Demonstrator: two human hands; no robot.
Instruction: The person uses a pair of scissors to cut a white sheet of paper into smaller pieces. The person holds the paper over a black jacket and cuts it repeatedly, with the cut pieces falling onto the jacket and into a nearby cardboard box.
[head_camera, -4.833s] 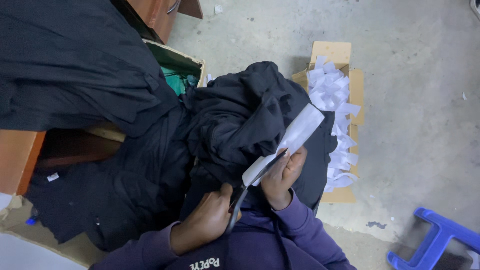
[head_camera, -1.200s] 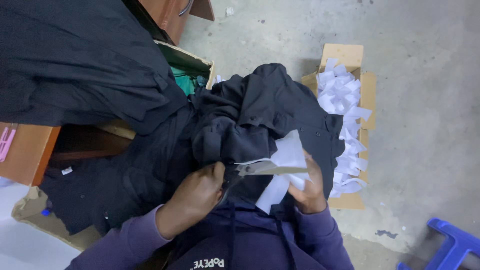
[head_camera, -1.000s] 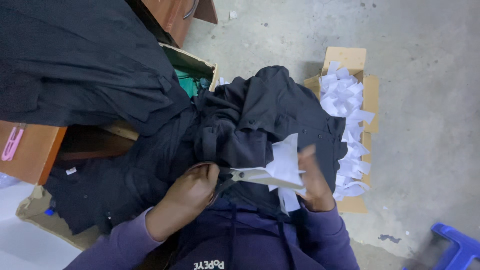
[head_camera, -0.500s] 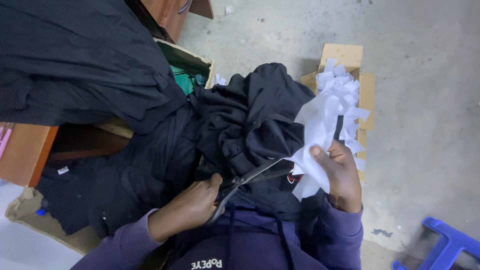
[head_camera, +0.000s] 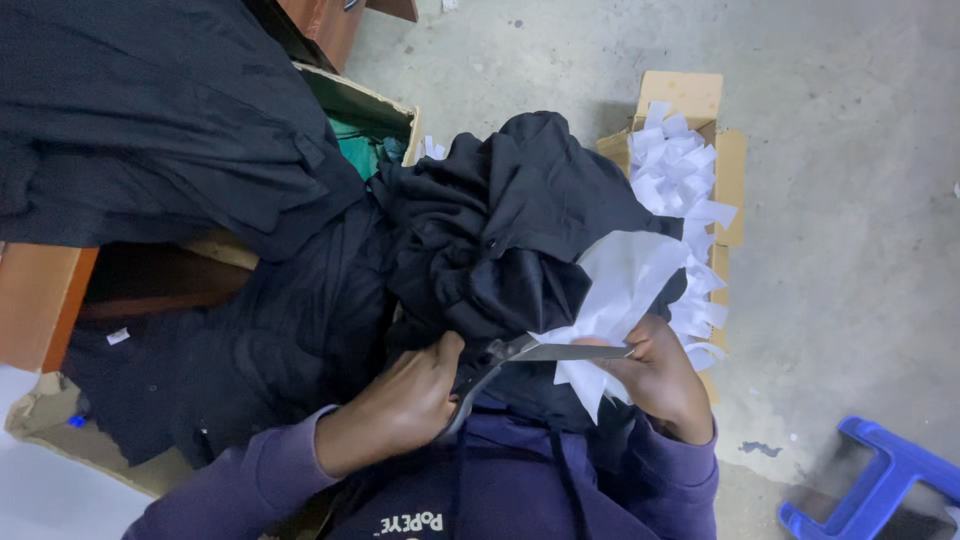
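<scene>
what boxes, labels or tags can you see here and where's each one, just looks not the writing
Cardboard box: right on the floor, brown, flaps open, full of white paper slips.
White label sheet: held in the right hand, crumpled, at the scissors.
Second carton: upper middle, brown, green cloth inside.
Small white tag: left, on dark cloth.
</scene>
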